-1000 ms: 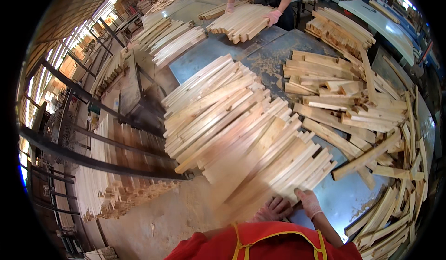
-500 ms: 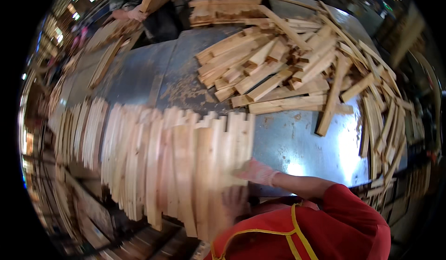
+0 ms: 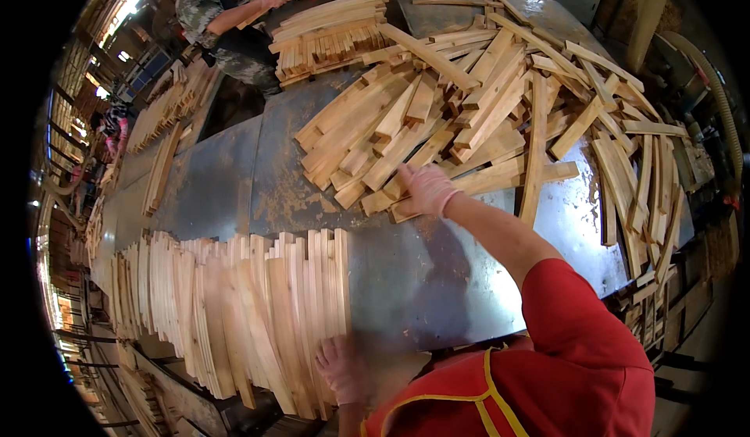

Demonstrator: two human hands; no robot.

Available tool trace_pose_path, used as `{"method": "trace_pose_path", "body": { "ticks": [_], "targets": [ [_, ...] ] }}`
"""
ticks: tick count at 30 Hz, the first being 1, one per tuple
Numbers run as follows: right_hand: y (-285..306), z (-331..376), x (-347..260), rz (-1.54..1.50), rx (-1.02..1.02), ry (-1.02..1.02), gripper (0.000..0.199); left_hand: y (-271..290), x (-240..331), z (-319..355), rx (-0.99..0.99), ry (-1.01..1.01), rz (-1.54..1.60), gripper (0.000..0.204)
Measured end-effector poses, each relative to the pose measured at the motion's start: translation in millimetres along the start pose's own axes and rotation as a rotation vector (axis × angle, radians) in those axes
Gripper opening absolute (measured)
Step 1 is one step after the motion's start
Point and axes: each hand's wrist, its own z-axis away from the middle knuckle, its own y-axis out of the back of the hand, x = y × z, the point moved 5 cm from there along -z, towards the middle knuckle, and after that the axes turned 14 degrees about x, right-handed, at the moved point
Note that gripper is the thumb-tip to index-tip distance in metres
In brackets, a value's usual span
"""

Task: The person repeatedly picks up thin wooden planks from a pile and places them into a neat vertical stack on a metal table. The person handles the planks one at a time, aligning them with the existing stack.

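Note:
My right hand (image 3: 428,189), in a pinkish glove, is at the near edge of a loose pile of pale wooden strips (image 3: 484,136). Its fingers bend down over the end of one wooden strip; the fingertips are partly hidden. Low in the view, my left hand (image 3: 341,368), gloved too, rests with fingers apart against the right end of a row of wooden strips (image 3: 301,312). These strips stand closely side by side along the near table edge, their ends uneven and some of them slanting.
The metal table (image 3: 391,273) carries scattered sawdust. A neat stack of strips (image 3: 332,35) sits at the back, and more loose strips (image 3: 641,195) lie at the right. Beyond the far left edge, another person (image 3: 223,27) in camouflage clothing handles boards.
My right hand has left the row's end and reached forward to the loose pile. My left hand stays by the row, which sits lower and farther left in view. The other person has moved.

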Motion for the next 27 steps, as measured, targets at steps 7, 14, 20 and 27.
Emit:
{"method": "trace_pose_path", "body": {
  "ticks": [7, 14, 20, 27],
  "targets": [
    [10, 42, 66, 0.205, -0.089, 0.207, 0.11, 16, 109, -9, 0.021, -0.054, 0.149, 0.095],
    [23, 214, 55, -0.059, -0.2, 0.568, 0.083, 24, 280, -62, -0.112, -0.364, 0.233, 0.107],
    [114, 229, 190, 0.05, 0.405, -0.469, 0.051, -23, 299, -16, -0.43, -0.278, 0.382, 0.111],
    [23, 306, 220, -0.831, 0.614, -1.241, 0.062, -19, 275, 12, -0.681, -0.003, 0.384, 0.078]
  ]
}}
